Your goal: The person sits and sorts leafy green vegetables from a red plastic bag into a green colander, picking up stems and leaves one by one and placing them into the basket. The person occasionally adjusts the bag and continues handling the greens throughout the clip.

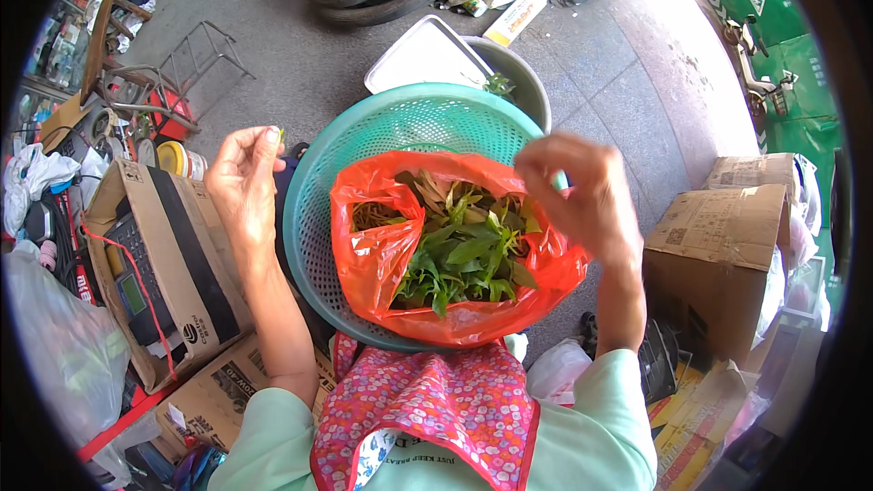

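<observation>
At the far left stands an open cardboard box with a dark keypad device inside, clear of the work. Next comes the left hand, raised just outside the basket's left rim; its thumb and forefinger are pinched together on what looks like a small green scrap. A scrap that small could easily slip, and with the hand outside the rim it would probably land on the ground rather than in the basket.

In the middle, the teal basket sits against the floral apron; what bears its weight is hidden. If it rests on the lap, a shift of the knees could tip it. Inside it lies the red plastic bag, mouth open, with the leafy greens heaped in it. The bag slumps over the basket's lower right rim, so a tug on that side might spill leaves. Beyond the basket, a white tray overlaps a grey basin; a bump from the basket could knock the tray askew.

Farther right, the right hand hangs over the bag's upper right edge, fingers curled and blurred; whether they grip anything I cannot tell. If a finger snags the thin plastic, the bag could tear or drag leaves out
</observation>
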Action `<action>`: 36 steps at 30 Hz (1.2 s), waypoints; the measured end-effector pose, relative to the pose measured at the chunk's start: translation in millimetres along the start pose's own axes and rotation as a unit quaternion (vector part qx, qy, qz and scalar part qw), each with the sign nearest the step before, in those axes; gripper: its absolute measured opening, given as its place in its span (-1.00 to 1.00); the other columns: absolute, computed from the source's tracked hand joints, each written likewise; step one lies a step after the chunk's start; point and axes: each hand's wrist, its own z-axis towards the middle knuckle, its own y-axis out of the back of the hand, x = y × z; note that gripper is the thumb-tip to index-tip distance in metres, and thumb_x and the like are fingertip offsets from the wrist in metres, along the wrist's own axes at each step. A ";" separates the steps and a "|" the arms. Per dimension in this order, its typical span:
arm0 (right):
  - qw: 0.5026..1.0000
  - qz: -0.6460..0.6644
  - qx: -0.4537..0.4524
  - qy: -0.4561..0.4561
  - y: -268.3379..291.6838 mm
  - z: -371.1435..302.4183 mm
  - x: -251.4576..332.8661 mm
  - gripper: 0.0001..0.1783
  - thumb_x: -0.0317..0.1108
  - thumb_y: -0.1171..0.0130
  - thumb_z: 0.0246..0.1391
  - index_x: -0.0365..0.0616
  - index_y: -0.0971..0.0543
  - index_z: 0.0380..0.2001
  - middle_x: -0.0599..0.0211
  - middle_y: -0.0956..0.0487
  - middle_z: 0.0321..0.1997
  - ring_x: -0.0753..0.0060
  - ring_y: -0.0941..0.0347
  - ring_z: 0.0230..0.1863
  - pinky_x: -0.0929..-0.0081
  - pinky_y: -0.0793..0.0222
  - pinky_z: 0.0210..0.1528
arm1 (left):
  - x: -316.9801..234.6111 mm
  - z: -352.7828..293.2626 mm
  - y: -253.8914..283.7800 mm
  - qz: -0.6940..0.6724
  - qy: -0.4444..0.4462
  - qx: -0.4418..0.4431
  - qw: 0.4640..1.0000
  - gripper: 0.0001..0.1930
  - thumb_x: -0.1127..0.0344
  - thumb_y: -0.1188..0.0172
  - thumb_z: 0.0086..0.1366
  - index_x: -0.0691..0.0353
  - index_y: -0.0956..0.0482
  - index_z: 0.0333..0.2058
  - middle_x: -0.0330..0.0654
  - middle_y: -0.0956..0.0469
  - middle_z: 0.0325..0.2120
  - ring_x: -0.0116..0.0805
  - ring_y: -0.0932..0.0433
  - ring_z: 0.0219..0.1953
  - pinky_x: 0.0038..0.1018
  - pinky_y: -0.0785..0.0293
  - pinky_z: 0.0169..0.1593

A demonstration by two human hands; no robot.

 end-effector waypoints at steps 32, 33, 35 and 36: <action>0.630 0.712 -0.072 -0.302 -32.4 -60.8 16.0 -0.87 -0.40 -0.17 0.16 -0.26 -0.55 -0.29 0.26 -0.60 -0.46 0.39 -0.60 -0.54 0.55 -0.49 -0.57 | -70.0 -58.4 -15.8 0.073 -0.222 0.216 0.948 -0.78 0.51 -0.36 0.07 0.35 -0.64 -0.26 -0.11 -0.61 -0.33 -0.42 -0.59 -0.38 -0.56 -0.49 -0.34; 0.616 0.721 -0.076 -0.308 -36.1 -61.0 16.9 -0.87 -0.41 -0.17 0.16 -0.25 -0.55 -0.28 0.27 -0.60 -0.46 0.40 -0.59 -0.54 0.56 -0.49 -0.56 | -77.9 -69.0 -18.2 0.060 -0.273 0.290 0.915 -0.67 0.49 -0.44 -0.06 0.28 -0.65 -0.25 -0.09 -0.62 -0.32 -0.33 -0.63 -0.40 -0.49 -0.53 -0.35; 0.611 0.732 -0.060 -0.297 -45.5 -64.7 16.8 -0.82 -0.37 -0.11 0.20 -0.29 -0.53 -0.24 0.18 -0.63 -0.38 0.39 -0.58 -0.59 0.56 -0.45 -0.61 | -81.9 -85.3 -29.8 0.006 -0.327 0.369 0.870 -0.61 0.46 -0.49 -0.15 0.23 -0.66 -0.25 -0.09 -0.62 -0.34 -0.27 -0.61 -0.46 -0.44 -0.53 -0.40; 0.622 0.720 -0.051 -0.305 -47.0 -64.9 19.2 -0.82 -0.37 -0.11 0.21 -0.30 -0.53 -0.24 0.19 -0.63 -0.39 0.39 -0.58 -0.59 0.56 -0.45 -0.61 | -80.0 -92.8 -31.8 0.012 -0.340 0.383 0.859 -0.66 0.50 -0.46 -0.12 0.24 -0.66 -0.27 -0.10 -0.61 -0.35 -0.25 -0.59 -0.48 -0.42 -0.53 -0.42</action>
